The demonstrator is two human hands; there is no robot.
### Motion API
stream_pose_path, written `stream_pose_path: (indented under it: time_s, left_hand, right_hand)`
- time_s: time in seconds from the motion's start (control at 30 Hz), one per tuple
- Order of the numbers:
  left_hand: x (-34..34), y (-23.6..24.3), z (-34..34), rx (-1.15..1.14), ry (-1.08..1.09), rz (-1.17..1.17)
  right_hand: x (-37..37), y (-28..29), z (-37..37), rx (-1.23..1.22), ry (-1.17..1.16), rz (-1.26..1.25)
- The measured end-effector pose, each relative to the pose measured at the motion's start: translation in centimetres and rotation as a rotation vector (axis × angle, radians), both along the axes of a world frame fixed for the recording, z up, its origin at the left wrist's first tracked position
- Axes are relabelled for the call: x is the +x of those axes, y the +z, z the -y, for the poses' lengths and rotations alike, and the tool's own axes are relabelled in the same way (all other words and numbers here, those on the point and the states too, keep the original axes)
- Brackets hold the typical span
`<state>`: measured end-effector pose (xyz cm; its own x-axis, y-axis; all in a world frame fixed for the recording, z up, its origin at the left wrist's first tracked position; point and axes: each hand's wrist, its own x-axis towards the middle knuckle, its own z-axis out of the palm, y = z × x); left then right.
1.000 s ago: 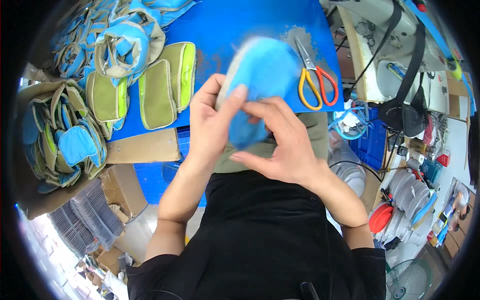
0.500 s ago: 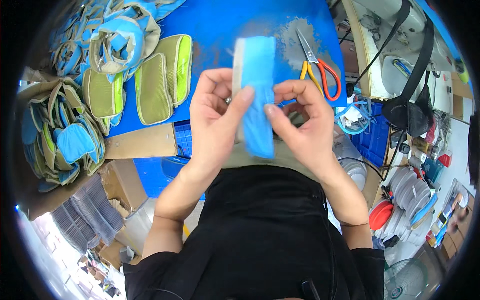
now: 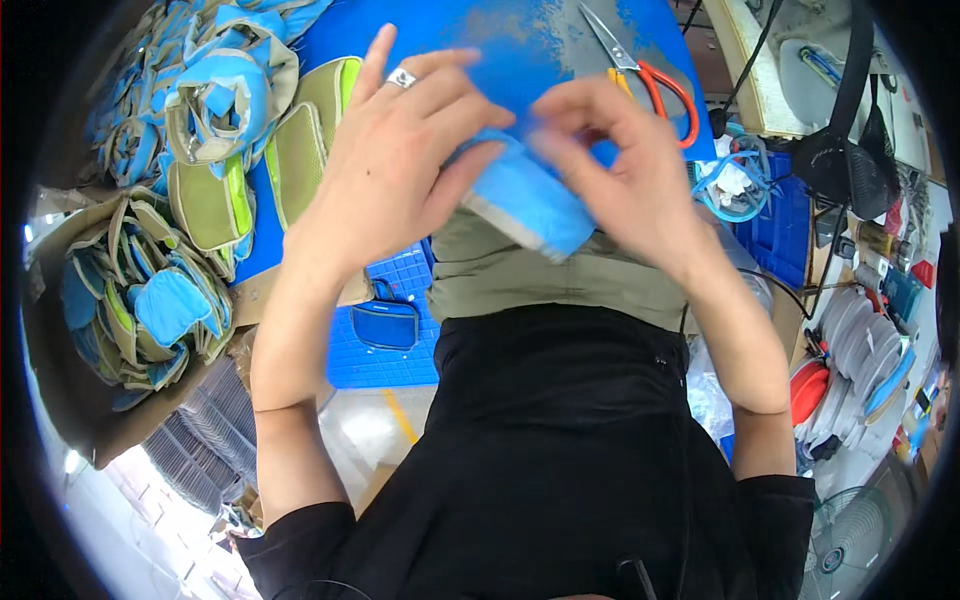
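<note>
A folded blue fabric piece (image 3: 535,198) with a grey-beige edge hangs tilted between my hands, above the near edge of the blue worktable. My left hand (image 3: 400,150), a ring on one finger, grips its upper left end between thumb and bent fingers, while other fingers stick out. At the upper right end my right hand (image 3: 630,165) is curled in a pinch on the fabric; its fingertips are smeared by motion. Just beyond the right hand lie scissors (image 3: 655,95) with one orange-red and one yellow handle, partly hidden by that hand.
Green mesh pads (image 3: 210,205) and a heap of blue and beige sewn pieces (image 3: 225,105) cover the table's left side. A cardboard box (image 3: 50,365) full of similar pieces stands left. A blue-rimmed container (image 3: 735,200) with white scraps hangs at the table's right edge.
The fabric has gone from upright to tilted and sits lower, nearer my body. Both hands have spread slightly apart, the left rising with its fingers raised. The view has shifted a little.
</note>
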<state>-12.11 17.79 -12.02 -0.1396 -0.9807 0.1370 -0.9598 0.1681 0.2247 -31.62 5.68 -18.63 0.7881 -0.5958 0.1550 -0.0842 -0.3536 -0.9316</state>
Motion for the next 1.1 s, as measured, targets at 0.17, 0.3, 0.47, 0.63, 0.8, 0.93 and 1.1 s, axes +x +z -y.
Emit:
stream_pose_path:
  time_s: [0.17,0.3,0.47,0.63,0.8,0.93,1.1]
  left_hand:
    - [0.9,-2.0,-1.4,0.066,0.084,-0.250]
    - [0.5,-2.9,-1.9,-0.028,0.099,-0.336]
    - [0.7,-3.0,-1.5,-0.109,0.061,-0.361]
    - [1.0,-2.9,-1.8,-0.147,0.036,-0.263]
    - [1.0,-2.0,-0.9,-0.152,-0.008,-0.122]
    - [1.1,-2.1,-1.1,-0.135,0.002,-0.136]
    - [1.4,-2.3,-1.4,-0.119,0.017,-0.150]
  right_hand:
    - [-4.4,-5.2,5.8,-0.676,-0.205,-0.336]
    - [-5.4,-4.6,6.4,-0.337,-0.162,-0.502]
    - [-6.2,-3.6,7.2,0.419,-0.013,-0.418]
    - [-7.1,0.6,-0.1,0.862,0.065,-0.139]
    - [-4.3,0.5,-2.8,0.727,0.033,-0.146]
    - [-3.7,0.2,-3.4,0.696,0.057,-0.152]
    - [-3.1,-0.3,-4.2,0.692,0.072,-0.114]
